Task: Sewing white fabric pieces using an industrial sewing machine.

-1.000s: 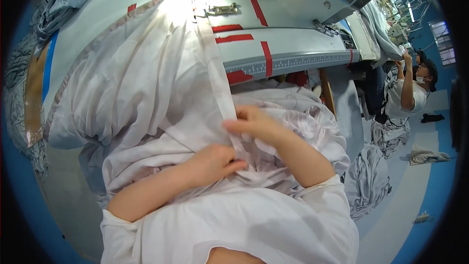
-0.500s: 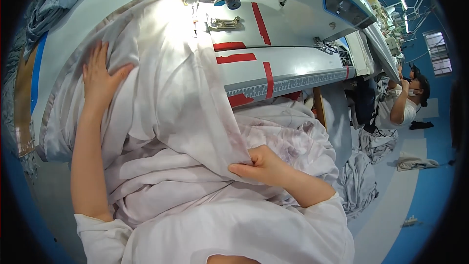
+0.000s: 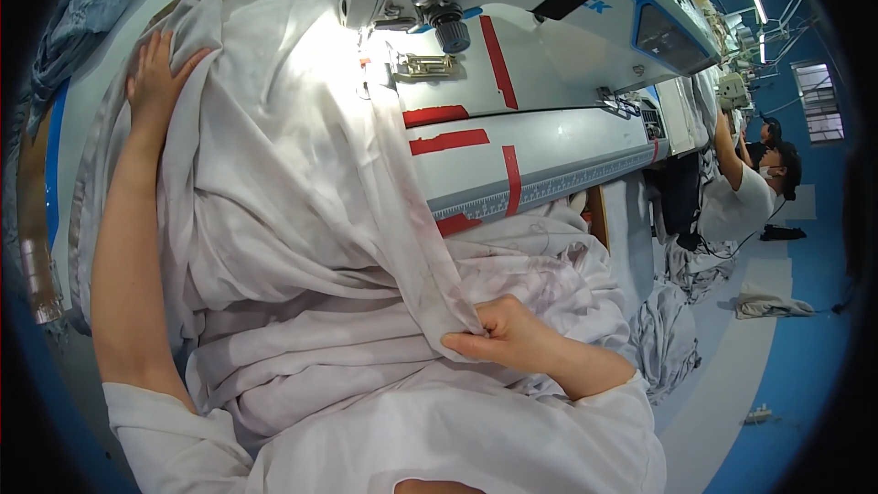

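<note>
Under the lit needle area of the white industrial sewing machine [image 3: 512,9], a large crumpled white cloth [image 3: 274,192] lies spread and ready, with stitching seemingly not yet under way. Its near edge is pinched in the closed right hand [image 3: 503,334] at the lap, while the left hand [image 3: 155,78] rests flat and open on the far side, well apart

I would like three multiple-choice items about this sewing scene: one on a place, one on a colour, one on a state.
1. Where is the left hand?
A. flat on the white cloth, far side
B. on the floor
C. on the machine's knob

2. What colour are the tape strips on the sewing machine?
A. green
B. red
C. yellow

3. What is the right hand doing?
A. lying open
B. pinching the cloth's edge
C. holding scissors

Key: A, its palm is spread on the cloth; B, the strips are red; B, its fingers close on the edge.
</note>
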The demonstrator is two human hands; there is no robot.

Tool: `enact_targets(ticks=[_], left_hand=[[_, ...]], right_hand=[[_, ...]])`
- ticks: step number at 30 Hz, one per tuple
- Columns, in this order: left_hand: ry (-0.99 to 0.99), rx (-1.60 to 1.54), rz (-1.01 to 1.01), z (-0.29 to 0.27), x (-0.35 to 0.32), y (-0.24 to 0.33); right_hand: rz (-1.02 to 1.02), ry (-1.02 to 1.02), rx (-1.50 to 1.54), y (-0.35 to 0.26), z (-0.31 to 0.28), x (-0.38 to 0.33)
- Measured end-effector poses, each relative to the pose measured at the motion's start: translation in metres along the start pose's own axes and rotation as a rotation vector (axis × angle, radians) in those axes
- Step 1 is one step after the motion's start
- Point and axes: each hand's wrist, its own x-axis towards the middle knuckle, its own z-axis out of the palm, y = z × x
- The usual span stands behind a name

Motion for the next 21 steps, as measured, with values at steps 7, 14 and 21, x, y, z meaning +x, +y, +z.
enact_targets(ticks=[7, 14, 21], left_hand=[[0.205, 0.366, 0.282, 0.061, 0.054, -0.084], [0.116, 0.082, -0.006, 0.008, 0.066, -0.04], [-0.39, -0.818, 0.55, -0.134, -0.148, 0.095]], right_hand=[[-0.028, -0.053, -0.084, -0.019, -0.007, 0.007], [-0.072, -0.237, 0.014, -0.018, 0.001, 0.004], [-0.09, -0.197, -0.045, 0.007, 0.024, -0.002]])
